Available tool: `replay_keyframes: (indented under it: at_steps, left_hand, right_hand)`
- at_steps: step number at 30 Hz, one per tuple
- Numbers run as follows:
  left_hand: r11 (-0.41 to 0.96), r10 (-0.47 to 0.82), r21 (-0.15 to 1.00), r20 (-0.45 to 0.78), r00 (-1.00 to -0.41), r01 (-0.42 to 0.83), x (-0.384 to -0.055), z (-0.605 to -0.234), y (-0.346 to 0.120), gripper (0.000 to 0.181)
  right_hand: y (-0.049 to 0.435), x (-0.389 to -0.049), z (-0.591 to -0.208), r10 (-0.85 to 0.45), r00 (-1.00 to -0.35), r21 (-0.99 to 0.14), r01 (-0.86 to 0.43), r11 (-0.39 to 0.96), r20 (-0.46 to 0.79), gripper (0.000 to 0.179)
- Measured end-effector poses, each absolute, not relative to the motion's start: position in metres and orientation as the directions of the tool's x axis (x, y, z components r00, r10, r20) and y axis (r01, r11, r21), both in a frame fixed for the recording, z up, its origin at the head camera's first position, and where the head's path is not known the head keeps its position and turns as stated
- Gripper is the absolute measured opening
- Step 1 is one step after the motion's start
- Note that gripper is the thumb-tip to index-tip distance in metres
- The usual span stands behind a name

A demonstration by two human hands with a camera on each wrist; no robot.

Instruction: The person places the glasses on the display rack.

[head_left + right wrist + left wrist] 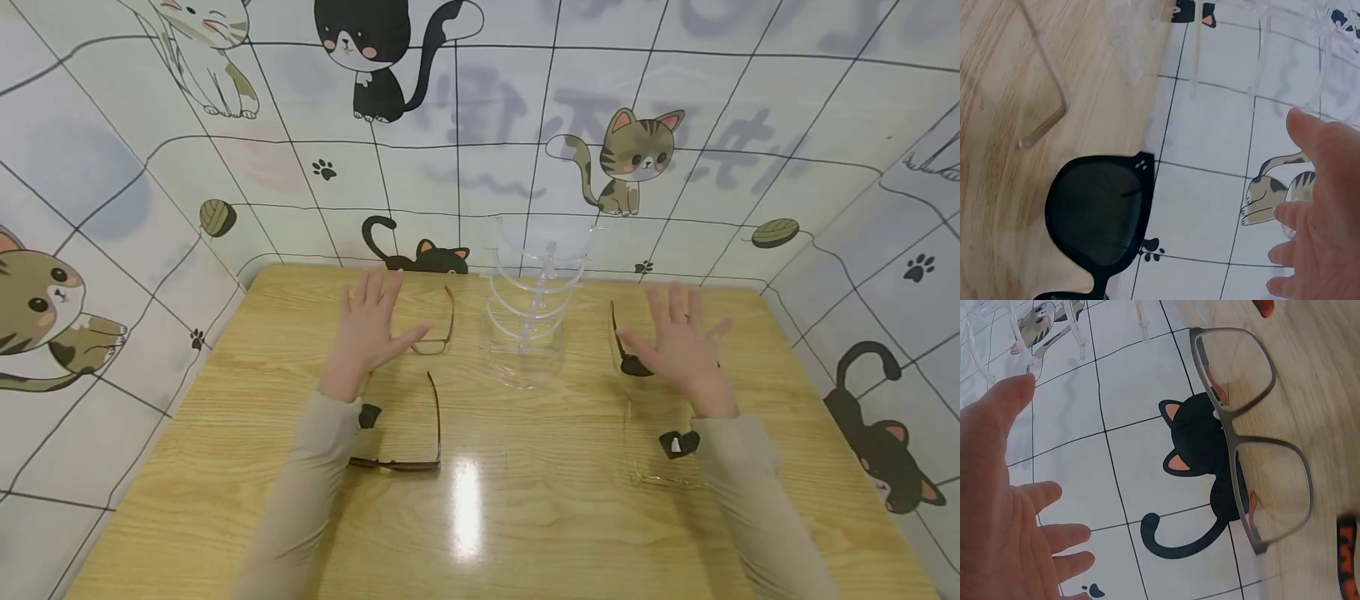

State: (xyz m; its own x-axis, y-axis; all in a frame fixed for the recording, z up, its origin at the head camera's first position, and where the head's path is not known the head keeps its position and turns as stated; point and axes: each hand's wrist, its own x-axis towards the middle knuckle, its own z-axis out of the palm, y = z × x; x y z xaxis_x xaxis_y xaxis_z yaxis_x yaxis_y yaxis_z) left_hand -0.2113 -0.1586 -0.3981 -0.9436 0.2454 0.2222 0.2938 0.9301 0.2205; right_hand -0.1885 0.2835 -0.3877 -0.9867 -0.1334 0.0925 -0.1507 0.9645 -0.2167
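Observation:
My left hand (366, 333), fingers spread, holds nothing beside the grey-framed glasses (1230, 425) at the back left. Dark-framed glasses (401, 466) lie nearer the front, partly hidden by my left forearm. On the other side my right hand (684, 346) is also spread and holds nothing. It partly covers the black sunglasses (636, 365) in the head view; their dark lens (1094, 215) shows in the right wrist view. Thin-rimmed glasses (671, 481) lie in front of them, partly behind my right sleeve. Between my hands stands a clear tiered display rack (528, 312), with no glasses on it.
The wooden table (540, 517) is enclosed at the back and sides by a white sheet (495, 175) with a grid and cartoon cats. Small black pieces (678, 444) show at both wrists. A bright light reflection lies on the tabletop's front middle.

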Motion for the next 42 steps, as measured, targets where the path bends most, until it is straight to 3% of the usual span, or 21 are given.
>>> replay_keyframes:
  at_steps: [9, 19, 29, 42]
  left_hand:
    - [0.908, 0.263, 0.239, 0.314, -0.912, 0.344, -0.192, -0.401, -0.186, 0.084]
    - [0.88, 0.235, 0.357, 0.243, -0.941, 0.312, -0.167, -0.406, -0.213, 0.078]
    - [0.884, 0.231, 0.402, 0.071, -0.97, 0.239, -0.143, -0.407, -0.228, 0.056]
    - [0.824, 0.314, 0.488, 0.031, -0.949, 0.288, -0.127, -0.428, -0.242, 0.031]
  right_hand:
    - [0.259, -0.174, -0.383, -0.215, -0.961, -0.217, -0.251, 0.943, 0.176, 0.078]
    - [0.219, -0.159, -0.398, -0.339, -0.828, -0.282, -0.49, 0.824, 0.447, 0.056]
    - [0.166, -0.143, -0.409, -0.393, -0.838, -0.387, -0.529, 0.755, 0.379, 0.045]
    - [0.107, -0.138, -0.434, -0.528, -0.795, -0.51, -0.6, 0.616, 0.298, 0.036]
